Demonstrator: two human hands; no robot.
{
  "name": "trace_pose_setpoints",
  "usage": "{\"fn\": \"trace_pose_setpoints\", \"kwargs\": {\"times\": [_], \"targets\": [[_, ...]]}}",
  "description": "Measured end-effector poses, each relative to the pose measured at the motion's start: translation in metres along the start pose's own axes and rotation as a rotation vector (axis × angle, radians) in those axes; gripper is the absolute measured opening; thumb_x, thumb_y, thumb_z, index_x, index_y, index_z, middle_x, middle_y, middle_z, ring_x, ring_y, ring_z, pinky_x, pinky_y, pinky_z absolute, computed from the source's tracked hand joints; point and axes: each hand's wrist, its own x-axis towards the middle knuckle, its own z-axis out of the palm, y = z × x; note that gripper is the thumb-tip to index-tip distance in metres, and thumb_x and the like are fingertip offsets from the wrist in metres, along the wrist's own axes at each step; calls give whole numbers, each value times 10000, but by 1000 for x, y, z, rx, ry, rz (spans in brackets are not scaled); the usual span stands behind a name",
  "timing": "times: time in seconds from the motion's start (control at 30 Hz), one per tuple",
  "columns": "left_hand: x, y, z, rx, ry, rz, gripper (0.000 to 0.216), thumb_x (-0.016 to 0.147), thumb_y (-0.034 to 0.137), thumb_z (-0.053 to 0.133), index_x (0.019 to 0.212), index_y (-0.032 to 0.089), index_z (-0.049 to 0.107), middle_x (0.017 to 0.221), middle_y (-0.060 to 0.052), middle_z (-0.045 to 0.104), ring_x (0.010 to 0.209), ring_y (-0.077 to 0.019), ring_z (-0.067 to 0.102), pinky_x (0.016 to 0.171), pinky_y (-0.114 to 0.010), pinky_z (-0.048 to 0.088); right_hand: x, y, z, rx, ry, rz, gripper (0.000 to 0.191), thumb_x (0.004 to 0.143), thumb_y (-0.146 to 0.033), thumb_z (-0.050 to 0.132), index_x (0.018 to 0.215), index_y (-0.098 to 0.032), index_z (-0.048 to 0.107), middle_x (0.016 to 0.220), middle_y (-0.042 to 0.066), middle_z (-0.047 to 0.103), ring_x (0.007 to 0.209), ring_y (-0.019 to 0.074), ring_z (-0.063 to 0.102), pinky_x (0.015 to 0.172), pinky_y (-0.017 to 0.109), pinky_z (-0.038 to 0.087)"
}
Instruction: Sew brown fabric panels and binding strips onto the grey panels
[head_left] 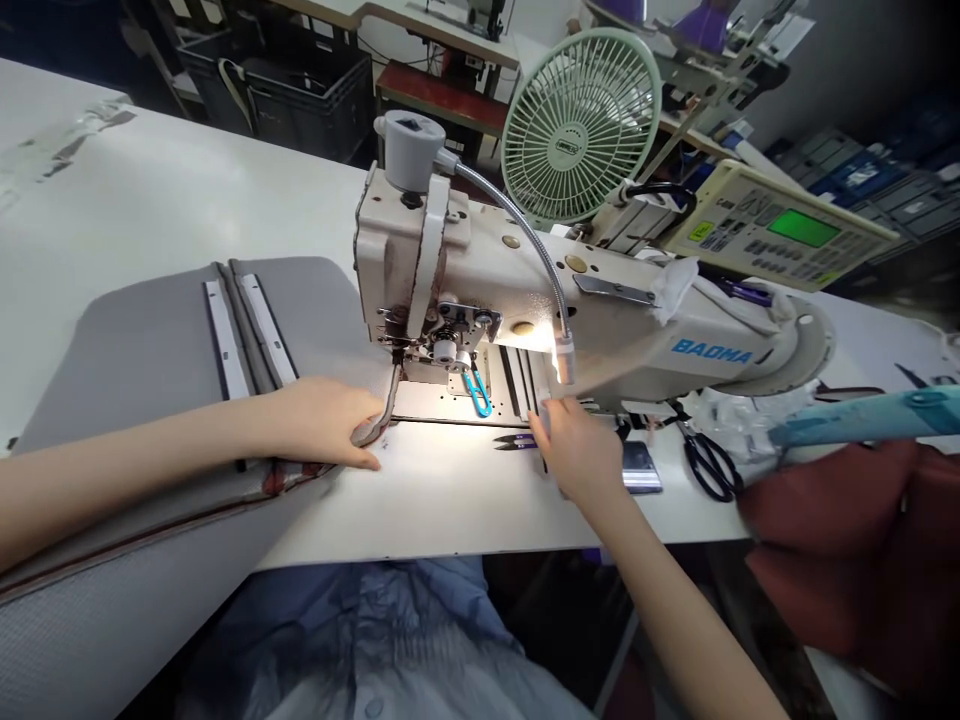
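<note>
My left hand (326,420) is closed at the right edge of a large grey fabric panel (150,330), thumb and fingers around a curved grey piece (391,395) that runs up to the needle area of the sewing machine (480,250). Two white strips with dark edges (227,345) lie on the panel. Beneath the machine arm, my right hand (581,450) is closed over the near end of some narrow dark-edged strips (521,375); its grip is partly hidden. Purple thread snips (515,441) lie beside its fingertips. A blue-handled tool (478,393) sits near the needle plate.
Black scissors (711,465), a phone-like flat object (641,468) and clear plastic (731,415) lie to the right. Dark red material (847,540) is at the table's right edge. Behind the machine stand a green fan (568,145) and a control panel (780,225).
</note>
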Motion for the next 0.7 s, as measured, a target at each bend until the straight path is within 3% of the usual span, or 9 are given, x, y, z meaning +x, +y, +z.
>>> {"fn": "trace_pose_setpoints", "kwargs": {"times": [0.13,0.27,0.33,0.43,0.53,0.63,0.7], "targets": [[7,1,6,-7,-21,0,352,778,511,654,704,211,486,725,-18,649,605,-179,563,480,-278,253,-12,13,15,-84,-97,22,267,999,-334,516,897,-131,657,924,118,674,698,193,659,518,280,294],[5,1,5,-51,-82,-44,273,813,438,578,722,211,456,753,-20,636,651,-191,550,522,-285,262,-12,17,19,-15,-52,42,273,989,-245,457,850,-138,667,897,109,679,696,187,650,525,274,297],[3,2,5,-60,-96,-46,241,835,411,531,732,211,442,774,-26,629,666,-196,540,540,-292,257,-19,30,15,95,1,82,306,971,-234,425,818,-141,672,874,109,680,697,186,640,547,267,324],[1,4,5,-52,-70,-40,191,845,350,496,734,206,439,811,-40,621,692,-201,537,559,-302,248,-53,60,13,448,27,148,313,939,-332,441,899,-159,699,835,85,678,727,202,631,613,268,405],[0,6,5,-30,-59,-29,141,840,292,491,737,199,466,821,-47,619,720,-206,549,577,-311,259,-110,84,20,891,-214,282,429,883,-499,534,1112,-170,687,751,36,648,635,187,591,587,268,451],[0,10,5,28,-29,15,118,850,255,488,764,196,542,844,-59,628,782,-224,568,636,-332,326,-170,87,37,1209,-559,332,442,863,-582,604,1066,-197,680,746,13,611,640,171,583,589,261,472],[0,13,5,80,25,44,153,859,232,489,759,191,596,914,-81,636,874,-246,579,705,-358,379,-199,76,46,1338,-802,288,432,867,-611,611,994,-202,665,742,6,594,634,163,585,604,270,487]]}}
